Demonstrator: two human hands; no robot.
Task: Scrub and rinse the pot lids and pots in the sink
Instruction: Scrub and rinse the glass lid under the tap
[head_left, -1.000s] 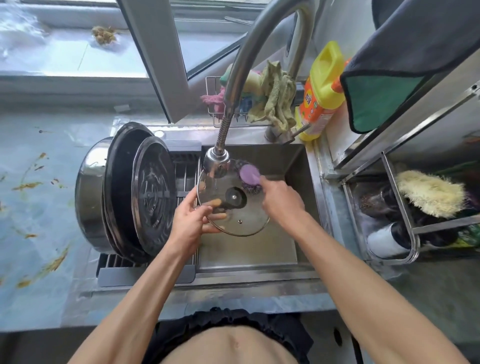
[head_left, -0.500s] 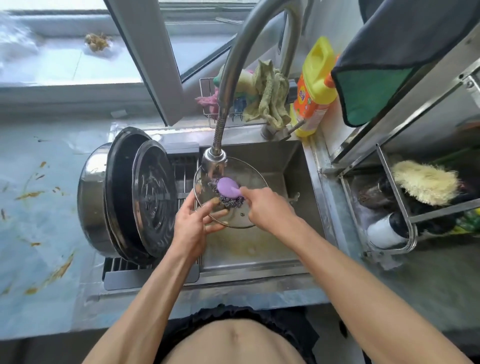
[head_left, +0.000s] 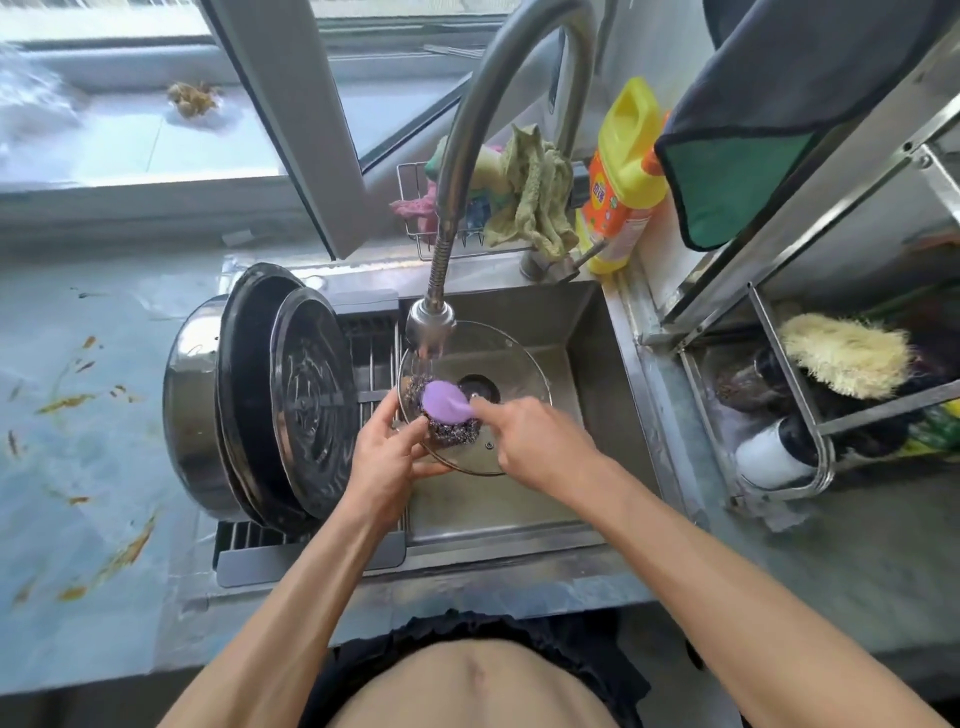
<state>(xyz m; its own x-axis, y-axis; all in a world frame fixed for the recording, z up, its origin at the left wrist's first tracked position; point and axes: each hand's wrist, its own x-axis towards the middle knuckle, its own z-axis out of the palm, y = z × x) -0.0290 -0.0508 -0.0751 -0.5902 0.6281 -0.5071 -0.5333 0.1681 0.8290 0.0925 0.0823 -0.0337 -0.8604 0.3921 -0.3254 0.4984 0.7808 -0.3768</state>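
Observation:
A round glass pot lid (head_left: 511, 358) with a dark knob is held tilted over the steel sink (head_left: 587, 338), right under the faucet head (head_left: 430, 323). My left hand (head_left: 384, 462) grips the lid's near-left rim. My right hand (head_left: 535, 441) holds a steel-wool scrubber with a purple handle (head_left: 445, 402) pressed on the lid's left part. On the drain rack (head_left: 374, 353) to the left stand a steel pot (head_left: 189, 400) on its side and two dark lids (head_left: 314, 400) leaning against it.
A yellow detergent bottle (head_left: 626, 171) and a wire caddy with rags (head_left: 524, 197) sit behind the sink. A metal shelf rack (head_left: 789, 364) with a pale brush and a white cup stands at the right. The stained counter (head_left: 78, 441) lies left.
The scrubber has travelled from the lid's upper right across to its lower left. The lid has tipped slightly and my view has shifted a little.

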